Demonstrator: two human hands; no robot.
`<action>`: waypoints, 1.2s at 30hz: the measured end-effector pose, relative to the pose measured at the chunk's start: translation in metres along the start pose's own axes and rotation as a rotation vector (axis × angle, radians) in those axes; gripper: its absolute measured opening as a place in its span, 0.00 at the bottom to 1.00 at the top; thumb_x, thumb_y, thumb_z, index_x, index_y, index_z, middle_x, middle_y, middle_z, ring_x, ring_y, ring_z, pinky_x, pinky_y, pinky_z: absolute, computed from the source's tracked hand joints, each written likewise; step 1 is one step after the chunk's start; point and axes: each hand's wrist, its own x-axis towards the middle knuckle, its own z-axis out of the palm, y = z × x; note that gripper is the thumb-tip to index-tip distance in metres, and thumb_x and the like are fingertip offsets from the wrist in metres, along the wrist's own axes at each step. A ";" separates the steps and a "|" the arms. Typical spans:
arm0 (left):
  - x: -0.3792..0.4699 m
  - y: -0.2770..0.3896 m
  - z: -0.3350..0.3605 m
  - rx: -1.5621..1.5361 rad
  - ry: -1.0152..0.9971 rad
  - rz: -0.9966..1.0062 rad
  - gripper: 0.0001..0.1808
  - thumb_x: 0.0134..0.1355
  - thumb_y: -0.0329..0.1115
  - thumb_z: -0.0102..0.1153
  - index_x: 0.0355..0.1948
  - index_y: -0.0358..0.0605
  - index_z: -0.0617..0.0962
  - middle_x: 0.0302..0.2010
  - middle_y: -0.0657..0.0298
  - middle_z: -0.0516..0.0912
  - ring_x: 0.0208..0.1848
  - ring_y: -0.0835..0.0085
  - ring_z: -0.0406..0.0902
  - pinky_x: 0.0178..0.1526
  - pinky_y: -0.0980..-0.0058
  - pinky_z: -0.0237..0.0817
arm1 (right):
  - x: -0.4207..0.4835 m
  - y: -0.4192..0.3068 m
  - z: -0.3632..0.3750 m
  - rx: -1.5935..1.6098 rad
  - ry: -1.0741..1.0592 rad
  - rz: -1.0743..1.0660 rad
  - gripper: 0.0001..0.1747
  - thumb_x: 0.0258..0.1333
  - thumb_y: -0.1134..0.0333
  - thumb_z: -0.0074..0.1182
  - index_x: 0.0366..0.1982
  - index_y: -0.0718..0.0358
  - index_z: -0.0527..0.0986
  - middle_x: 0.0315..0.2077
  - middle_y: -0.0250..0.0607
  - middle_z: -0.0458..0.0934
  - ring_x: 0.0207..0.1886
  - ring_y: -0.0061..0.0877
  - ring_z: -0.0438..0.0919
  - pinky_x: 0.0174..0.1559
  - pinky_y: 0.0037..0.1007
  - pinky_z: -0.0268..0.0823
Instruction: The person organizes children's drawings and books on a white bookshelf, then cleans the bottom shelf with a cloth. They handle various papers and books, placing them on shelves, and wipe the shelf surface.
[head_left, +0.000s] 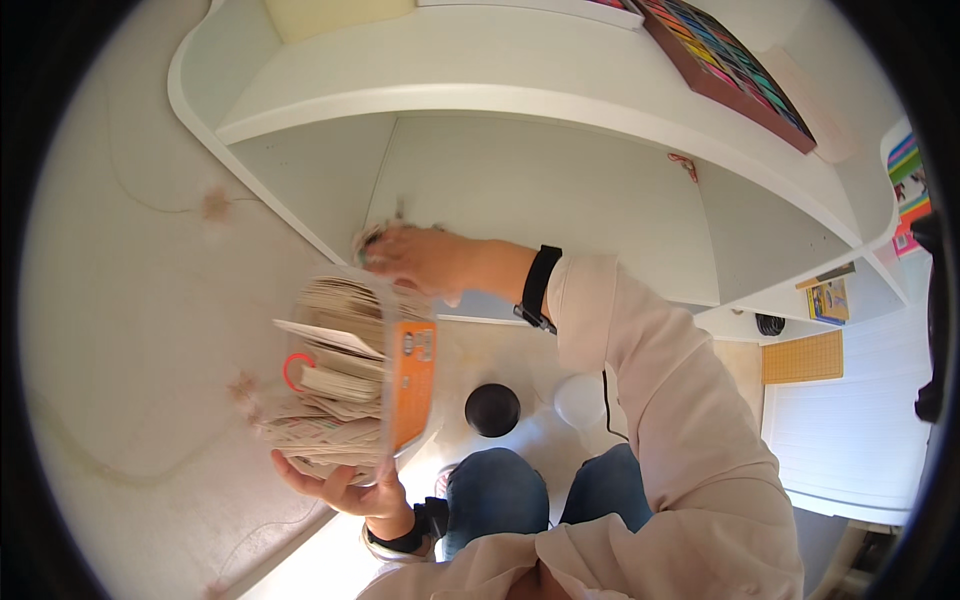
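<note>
My left hand (349, 487) grips the near end of a clear plastic box (388, 300) with an orange printed label (414, 382). Packed on edge inside are many thin paper packets or cards (341, 382). One white card (330, 337) stands higher than the others, and a red ring-shaped handle (298, 372) pokes out beside it. Beyond the box, my right hand (427, 259) reaches into the left corner of a white shelf compartment. Blurred small things (367, 244), pale with dark and green bits, lie at its fingertips. Motion blur hides whether the fingers are closed on them.
The white shelf unit (525, 97) curves across the top, its upper board bearing a tray of coloured sticks (735, 67). A red cord (685, 166) lies in the compartment. Below, a black round object (493, 410) and a white one (579, 400) rest near my knees. A wall (150, 300) borders the left.
</note>
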 end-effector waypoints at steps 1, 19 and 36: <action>0.000 0.001 0.002 0.000 0.021 0.014 0.16 0.54 0.38 0.63 0.30 0.50 0.66 0.68 0.46 0.52 0.68 0.44 0.52 0.65 0.47 0.50 | -0.008 -0.008 0.001 -0.017 0.033 -0.028 0.22 0.56 0.60 0.50 0.54 0.53 0.72 0.60 0.31 0.64 0.62 0.34 0.60 0.55 0.45 0.64; 0.009 0.000 0.070 -0.193 -0.041 0.144 0.18 0.46 0.30 0.70 0.32 0.48 0.71 0.67 0.46 0.54 0.67 0.49 0.54 0.65 0.51 0.47 | -0.301 -0.038 -0.076 -0.226 0.171 0.306 0.17 0.44 0.74 0.53 0.37 0.49 0.80 0.52 0.23 0.72 0.58 0.30 0.67 0.49 0.36 0.68; 0.055 -0.025 0.193 -0.138 -0.042 0.256 0.18 0.44 0.34 0.74 0.32 0.41 0.77 0.64 0.46 0.57 0.64 0.48 0.58 0.62 0.55 0.54 | -0.400 -0.079 -0.093 -0.252 0.257 0.705 0.22 0.37 0.84 0.52 0.37 0.56 0.80 0.54 0.41 0.70 0.57 0.47 0.66 0.58 0.40 0.63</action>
